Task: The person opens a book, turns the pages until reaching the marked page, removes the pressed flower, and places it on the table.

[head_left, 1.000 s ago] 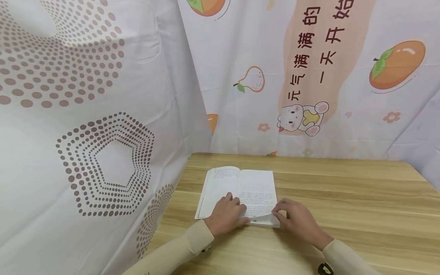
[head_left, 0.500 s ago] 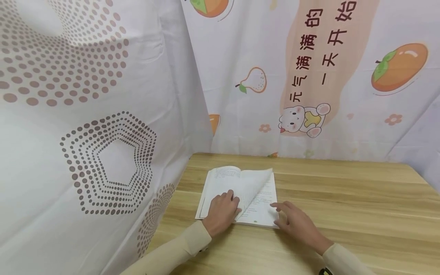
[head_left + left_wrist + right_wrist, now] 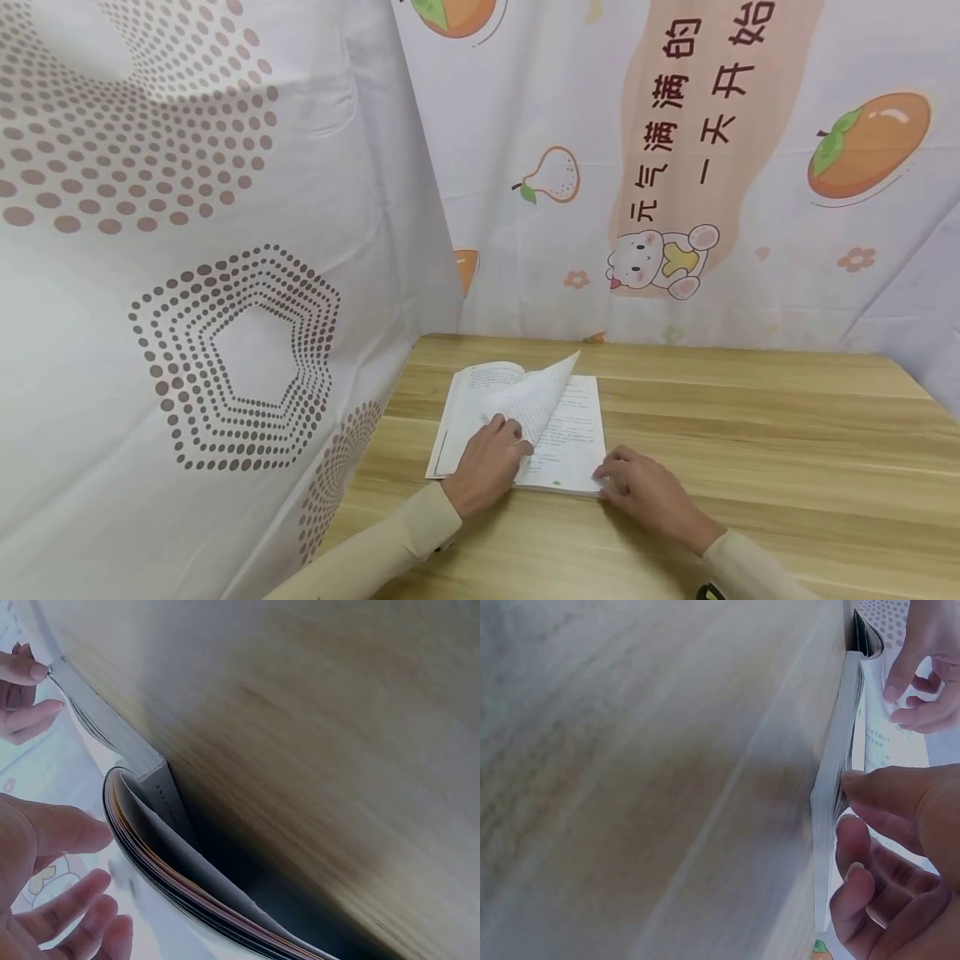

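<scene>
Pinching the open white paper book (image 3: pixel 567 454) with right hand (image 3: pixel 645 490); could crease curled printed leaf (image 3: pixel 546 392) by pressing relaxed left hand (image 3: pixel 487 467) down.

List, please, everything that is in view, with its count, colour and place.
Table: 1, wood-brown, lower half.
Book: 1, white, open on table.
Raised page: 1, white, in book.
Dotted cloth: 1, white-brown, left.
Fruit cloth: 1, white-orange, behind table.
Plain cloth: 1, pale, right; perhaps not separate.
Dark items: 2, black, near bottom edge, unclear.
Sleeves: 2, beige, bottom.
Left hand: 1, bare, on book.
Right hand: 1, bare, at book's right corner.
</scene>
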Tool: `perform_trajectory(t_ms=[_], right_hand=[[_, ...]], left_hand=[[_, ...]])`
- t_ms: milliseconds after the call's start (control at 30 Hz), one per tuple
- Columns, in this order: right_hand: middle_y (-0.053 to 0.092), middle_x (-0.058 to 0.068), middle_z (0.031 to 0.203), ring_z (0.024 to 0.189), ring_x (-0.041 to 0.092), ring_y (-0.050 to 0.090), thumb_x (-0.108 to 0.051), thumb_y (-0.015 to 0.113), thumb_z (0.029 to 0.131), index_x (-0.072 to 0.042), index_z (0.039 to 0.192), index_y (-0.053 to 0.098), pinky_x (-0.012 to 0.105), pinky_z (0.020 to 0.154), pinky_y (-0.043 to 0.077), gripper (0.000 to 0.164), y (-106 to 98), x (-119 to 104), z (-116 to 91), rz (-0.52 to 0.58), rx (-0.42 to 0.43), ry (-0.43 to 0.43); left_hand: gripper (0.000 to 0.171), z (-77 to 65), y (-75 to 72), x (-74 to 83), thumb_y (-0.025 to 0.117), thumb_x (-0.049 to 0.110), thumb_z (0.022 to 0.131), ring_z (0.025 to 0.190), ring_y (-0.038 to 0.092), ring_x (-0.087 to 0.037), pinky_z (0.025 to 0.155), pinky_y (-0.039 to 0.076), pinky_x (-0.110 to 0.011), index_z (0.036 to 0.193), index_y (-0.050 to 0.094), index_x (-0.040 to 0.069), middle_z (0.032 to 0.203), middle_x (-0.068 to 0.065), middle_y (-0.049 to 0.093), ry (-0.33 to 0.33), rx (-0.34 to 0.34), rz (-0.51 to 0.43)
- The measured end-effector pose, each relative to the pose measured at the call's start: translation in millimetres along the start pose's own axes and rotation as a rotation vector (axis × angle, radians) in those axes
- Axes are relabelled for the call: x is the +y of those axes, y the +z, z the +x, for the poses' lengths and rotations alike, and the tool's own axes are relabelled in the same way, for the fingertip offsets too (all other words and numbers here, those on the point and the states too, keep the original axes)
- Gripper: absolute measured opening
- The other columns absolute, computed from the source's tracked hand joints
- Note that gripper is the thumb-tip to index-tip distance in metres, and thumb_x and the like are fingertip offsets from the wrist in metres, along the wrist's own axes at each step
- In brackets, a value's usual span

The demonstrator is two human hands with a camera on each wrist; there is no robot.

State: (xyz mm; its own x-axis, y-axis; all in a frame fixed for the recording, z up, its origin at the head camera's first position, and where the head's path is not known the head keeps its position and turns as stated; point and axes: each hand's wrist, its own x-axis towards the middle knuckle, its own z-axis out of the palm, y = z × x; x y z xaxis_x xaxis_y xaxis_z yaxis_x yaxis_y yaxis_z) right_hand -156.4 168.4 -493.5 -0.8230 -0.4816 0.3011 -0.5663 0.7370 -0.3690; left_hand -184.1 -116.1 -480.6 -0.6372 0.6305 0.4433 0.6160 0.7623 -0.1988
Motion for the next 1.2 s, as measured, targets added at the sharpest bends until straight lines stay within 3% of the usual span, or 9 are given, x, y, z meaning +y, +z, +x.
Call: perform_trajectory(t_ms=[133,300,533,767,967,1200], right_hand=[[0.067,-0.008,0.098,0.084,0.007,0.064,-0.013,0.083,0.084,-0.018,0.090,0.079,0.034,0.072,0.056,0.009,-1.8,0.8,1.3,-0.007,-0.010,0.002],[0.067,-0.011,0.092,0.082,0.006,0.064,-0.011,0.082,0.085,-0.018,0.087,0.079,0.033,0.069,0.056,0.008,-2.2,0.6,2.6,-0.021,-0.003,-0.004],[0.067,-0.011,0.090,0.080,0.005,0.064,-0.012,0.082,0.085,-0.018,0.086,0.079,0.032,0.068,0.056,0.007,-0.1,0.8,2.9,-0.046,0.002,0.003],[0.067,-0.010,0.088,0.079,0.005,0.064,-0.009,0.083,0.083,-0.017,0.085,0.079,0.031,0.068,0.056,0.010,-0.2,0.5,3.8,-0.063,0.002,-0.014],[0.067,-0.010,0.089,0.081,0.007,0.065,-0.008,0.083,0.083,-0.017,0.085,0.079,0.032,0.069,0.056,0.011,-0.4,1.7,4.2,-0.052,0.009,-0.027],[0.066,-0.010,0.090,0.080,0.004,0.063,-0.004,0.085,0.080,-0.016,0.087,0.079,0.030,0.066,0.055,0.015,-1.4,3.2,2.7,-0.076,0.041,-0.083]], left_hand=[[0.018,0.1,0.2,-0.2,0.075,0.007,0.090,0.084,0.049,-0.017,0.064,0.044,-0.024,0.094,0.083,0.023,0.103,0.000,0.068,0.002,-0.031,-0.002],[0.014,0.2,0.4,-1.4,0.077,0.008,0.086,0.087,0.054,-0.018,0.063,0.044,-0.025,0.085,0.082,0.021,0.107,0.001,0.072,0.019,-0.034,0.015],[0.012,-2.7,2.9,-1.7,0.074,0.012,0.088,0.079,0.051,-0.016,0.059,0.040,-0.024,0.079,0.078,0.019,0.088,0.003,0.070,0.016,-0.065,-0.005],[0.020,-2.9,5.5,1.6,0.074,0.035,0.093,0.075,0.048,-0.015,0.060,0.041,-0.026,0.081,0.073,0.019,0.085,0.002,0.069,0.025,-0.102,-0.047],[0.044,-0.4,4.7,5.3,0.074,0.063,0.084,0.075,0.045,-0.015,0.061,0.039,-0.026,0.094,0.077,0.021,0.086,0.002,0.068,0.047,-0.150,-0.015],[0.047,0.4,4.7,5.4,0.071,0.066,0.084,0.075,0.044,-0.015,0.061,0.039,-0.026,0.096,0.077,0.021,0.085,0.002,0.067,0.047,-0.170,-0.003]])
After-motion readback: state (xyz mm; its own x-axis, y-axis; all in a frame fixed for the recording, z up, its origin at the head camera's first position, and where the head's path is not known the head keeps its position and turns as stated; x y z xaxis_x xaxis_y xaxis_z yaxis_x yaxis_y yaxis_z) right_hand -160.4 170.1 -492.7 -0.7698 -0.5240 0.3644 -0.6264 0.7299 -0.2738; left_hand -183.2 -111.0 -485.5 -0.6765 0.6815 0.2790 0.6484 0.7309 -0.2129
